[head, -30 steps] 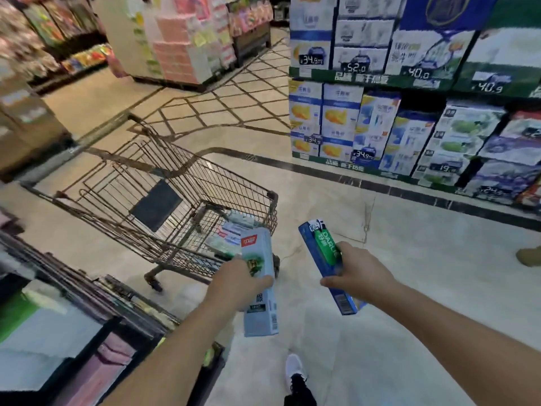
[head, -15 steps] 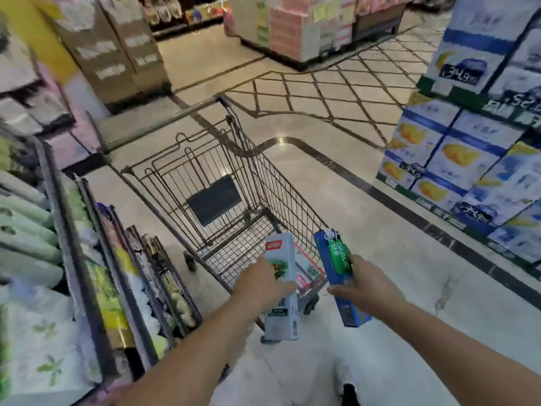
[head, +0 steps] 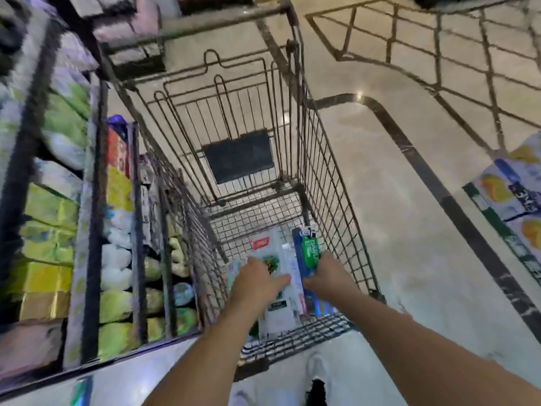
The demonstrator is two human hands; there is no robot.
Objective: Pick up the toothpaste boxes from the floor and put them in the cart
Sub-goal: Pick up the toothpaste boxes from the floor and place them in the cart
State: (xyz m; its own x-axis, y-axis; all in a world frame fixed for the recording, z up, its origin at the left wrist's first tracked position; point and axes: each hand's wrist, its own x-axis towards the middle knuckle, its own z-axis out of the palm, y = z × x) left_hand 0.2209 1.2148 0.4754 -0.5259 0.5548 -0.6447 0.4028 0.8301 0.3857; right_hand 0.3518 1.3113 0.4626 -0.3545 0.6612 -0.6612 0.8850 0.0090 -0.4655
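Both boxes low inside the cart point(head: 328, 159) — left hand point(head: 257, 284) clasping the white toothpaste box point(head: 273, 253), right hand point(head: 329, 278) the blue toothpaste box point(head: 307, 250). Best lowered flat onto the wire floor — grip loosened only once resting.

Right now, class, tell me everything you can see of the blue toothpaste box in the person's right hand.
The blue box is long and narrow, apparently glossy cardboard, with a green label bearing white letters near its far end. It points away from the person, inside the cart, low over the wire floor at the right side. The right hand grips its near half from above. A white box under the left hand lies beside it.
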